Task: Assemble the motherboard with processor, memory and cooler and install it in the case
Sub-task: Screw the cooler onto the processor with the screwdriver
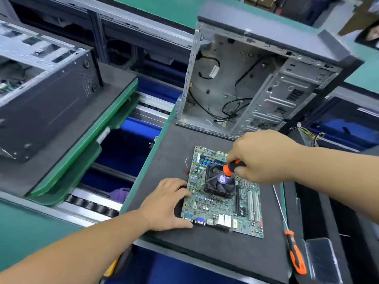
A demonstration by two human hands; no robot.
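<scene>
A green motherboard (223, 206) lies flat on the dark mat (176, 156), with a black cooler fan (220, 184) mounted near its middle and memory sticks along its far edge. My right hand (264, 156) grips an orange-and-black screwdriver (232, 168) whose shaft slants down to the cooler's near-left corner. My left hand (168, 203) rests flat on the board's left edge, fingers relaxed, thumb along the near-left corner. The open grey case (256, 83) stands behind the board with loose black cables inside.
A second long screwdriver (293, 249) lies at the mat's right edge. Another computer case (41, 83) sits on a pallet at the left, across a roller conveyor gap (123, 152). A clear plastic tray (324, 259) is at the lower right.
</scene>
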